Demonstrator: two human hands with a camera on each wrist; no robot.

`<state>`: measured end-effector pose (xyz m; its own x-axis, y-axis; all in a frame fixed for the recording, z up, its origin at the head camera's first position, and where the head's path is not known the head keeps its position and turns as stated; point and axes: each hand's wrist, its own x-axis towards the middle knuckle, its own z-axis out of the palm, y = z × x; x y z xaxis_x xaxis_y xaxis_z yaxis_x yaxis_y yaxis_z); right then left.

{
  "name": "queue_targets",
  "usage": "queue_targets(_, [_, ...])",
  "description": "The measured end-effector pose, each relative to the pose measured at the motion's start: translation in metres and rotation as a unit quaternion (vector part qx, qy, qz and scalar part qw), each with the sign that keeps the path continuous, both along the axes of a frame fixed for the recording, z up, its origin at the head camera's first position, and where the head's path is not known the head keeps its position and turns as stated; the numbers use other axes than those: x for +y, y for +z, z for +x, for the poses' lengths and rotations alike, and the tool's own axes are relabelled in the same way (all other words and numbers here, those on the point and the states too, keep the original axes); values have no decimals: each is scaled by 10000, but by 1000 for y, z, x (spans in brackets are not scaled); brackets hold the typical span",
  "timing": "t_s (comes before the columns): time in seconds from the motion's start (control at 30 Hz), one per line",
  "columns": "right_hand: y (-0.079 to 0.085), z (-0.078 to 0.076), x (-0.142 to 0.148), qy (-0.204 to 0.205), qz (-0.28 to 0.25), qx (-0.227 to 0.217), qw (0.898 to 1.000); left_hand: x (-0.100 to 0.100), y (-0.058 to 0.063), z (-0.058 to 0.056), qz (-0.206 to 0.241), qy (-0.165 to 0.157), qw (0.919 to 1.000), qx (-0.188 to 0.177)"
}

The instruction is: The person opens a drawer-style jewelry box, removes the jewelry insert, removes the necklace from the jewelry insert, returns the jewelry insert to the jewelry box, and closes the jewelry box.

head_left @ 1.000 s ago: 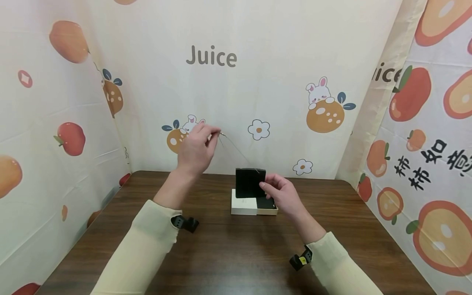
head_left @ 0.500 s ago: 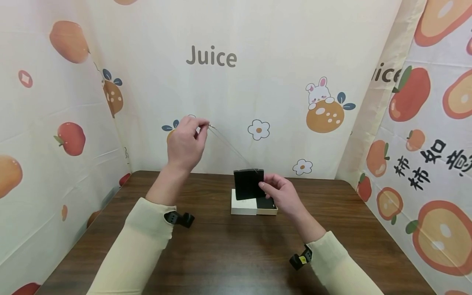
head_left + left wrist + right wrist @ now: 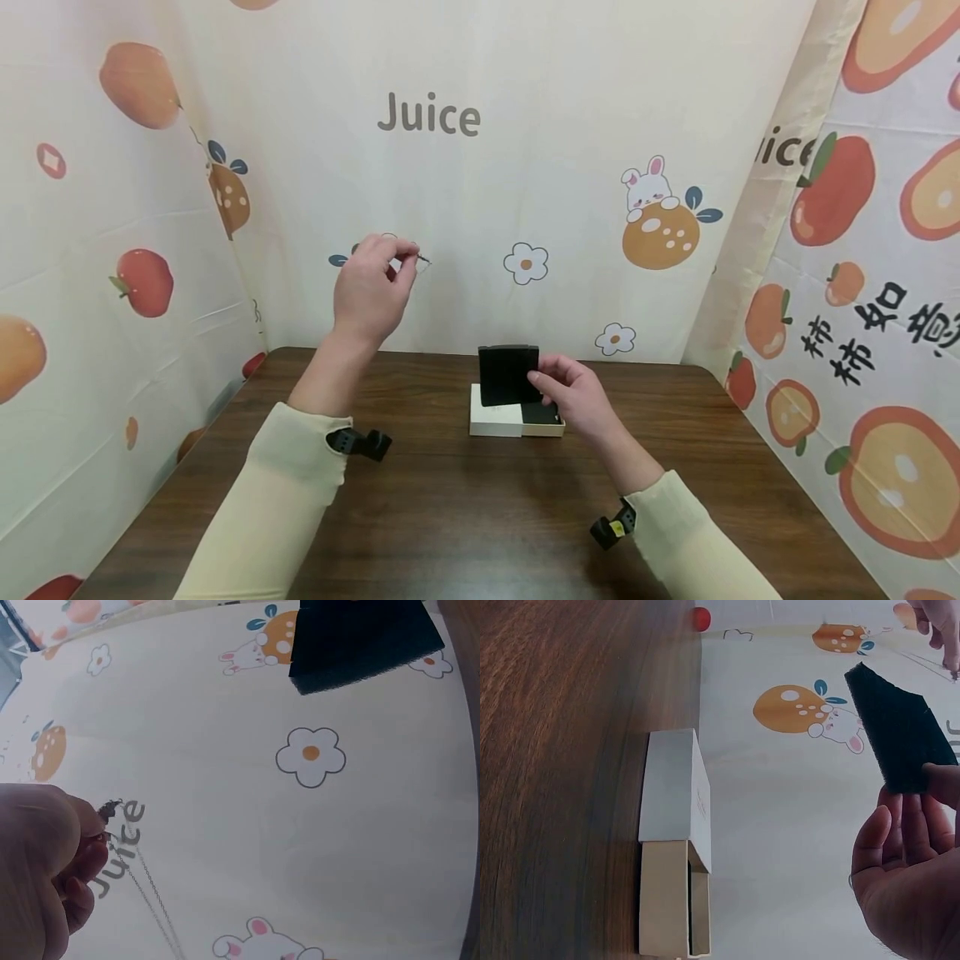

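My left hand, raised in front of the curtain, pinches a fine chain necklace near its clasp between thumb and forefinger. Two thin strands trail from the fingertips in the left wrist view. My right hand grips a square black foam pad at its right edge, thumb on the near face and fingers behind. The pad stands upright, overlapping a small box in the head view. Seen from the right wrist, the pad is tilted, apart from the necklace.
The white box lies on the brown wooden table with its sleeve-like lid partly slid off a beige tray. Black material shows inside the tray. A patterned curtain rises behind the table and at both sides.
My left hand has moved left and slightly up with the necklace. The chain strands that stretched to the pad no longer reach it. The right hand stays nearly still, still gripping the pad.
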<state>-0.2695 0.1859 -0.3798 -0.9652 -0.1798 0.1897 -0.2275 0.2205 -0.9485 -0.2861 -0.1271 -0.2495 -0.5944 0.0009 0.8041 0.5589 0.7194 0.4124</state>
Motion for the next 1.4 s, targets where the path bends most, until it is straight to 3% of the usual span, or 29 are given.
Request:
queue_targets(0.37, [-2, 0, 2, -25, -43, -27, 10000, -11, -12, -5, 25, 28, 9987, -504])
queue_targets(0.67, [-2, 1, 3, -108, -17, -30, 9999, -17, -24, -7, 138, -241, 9955, -907])
queue_targets(0.93, [-3, 1, 2, -134, -49, -94, 9999, -28, -37, -10, 196, -100, 9925, -1200])
queue_targets(1.4, [-3, 2, 2, -111, -81, -112, 9998, -50, -58, -3, 166, 172, 9848, -1720])
